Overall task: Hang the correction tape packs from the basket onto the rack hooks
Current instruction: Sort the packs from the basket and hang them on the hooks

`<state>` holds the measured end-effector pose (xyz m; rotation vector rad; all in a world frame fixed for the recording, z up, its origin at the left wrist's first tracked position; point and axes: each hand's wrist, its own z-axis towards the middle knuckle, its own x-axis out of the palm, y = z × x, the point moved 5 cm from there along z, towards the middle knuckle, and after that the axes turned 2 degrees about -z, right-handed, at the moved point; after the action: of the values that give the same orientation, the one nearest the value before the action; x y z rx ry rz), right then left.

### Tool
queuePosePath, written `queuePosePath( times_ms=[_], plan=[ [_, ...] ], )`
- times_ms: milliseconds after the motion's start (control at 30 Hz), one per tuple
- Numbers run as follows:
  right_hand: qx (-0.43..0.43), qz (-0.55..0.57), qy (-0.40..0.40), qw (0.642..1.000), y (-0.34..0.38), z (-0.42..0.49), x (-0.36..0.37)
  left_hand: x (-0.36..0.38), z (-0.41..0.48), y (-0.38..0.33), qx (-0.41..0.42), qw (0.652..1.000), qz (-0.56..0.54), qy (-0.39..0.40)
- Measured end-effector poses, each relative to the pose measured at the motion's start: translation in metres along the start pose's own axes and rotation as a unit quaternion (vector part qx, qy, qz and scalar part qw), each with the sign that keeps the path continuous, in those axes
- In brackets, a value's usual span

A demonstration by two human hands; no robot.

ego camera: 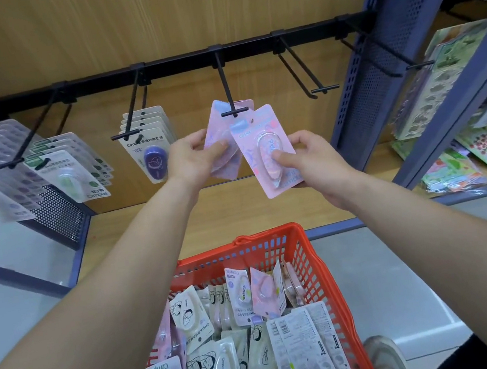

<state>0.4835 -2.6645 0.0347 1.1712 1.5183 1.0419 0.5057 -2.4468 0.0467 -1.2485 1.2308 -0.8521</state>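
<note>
Wood-grain back panel (150,19) behind and above both hands. Wooden shelf board (240,213) just below them. Blue perforated upright (376,71) right of the right hand (317,161); colourful sticker sheets (453,86) stacked further right, past it. Black mesh panel (58,210) well left of the left hand (191,157). Grey floor (389,273) lower down, pale shoe (384,358) under the right forearm.

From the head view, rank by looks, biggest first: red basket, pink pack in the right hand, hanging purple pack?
1. red basket
2. pink pack, nearer the camera
3. purple pack; true sizes may match
</note>
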Motion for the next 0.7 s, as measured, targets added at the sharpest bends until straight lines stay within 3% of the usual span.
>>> queuePosePath(
  times_ms=[100, 367, 700],
  plan=[
    [-0.017, -0.005, 0.013, 1.000, 0.005, 0.009, 0.014, -0.021, -0.011, 0.006, -0.002, 0.997, 0.069, -0.027],
    [-0.017, 0.016, -0.028, 0.999, -0.004, 0.018, 0.039, -0.082, -0.068, 0.006, 0.041, 0.976, 0.205, 0.053],
    [0.002, 0.064, -0.103, 0.993, 0.000, 0.014, 0.051, -0.081, -0.077, -0.003, 0.090, 0.939, 0.324, 0.071]
  ],
)
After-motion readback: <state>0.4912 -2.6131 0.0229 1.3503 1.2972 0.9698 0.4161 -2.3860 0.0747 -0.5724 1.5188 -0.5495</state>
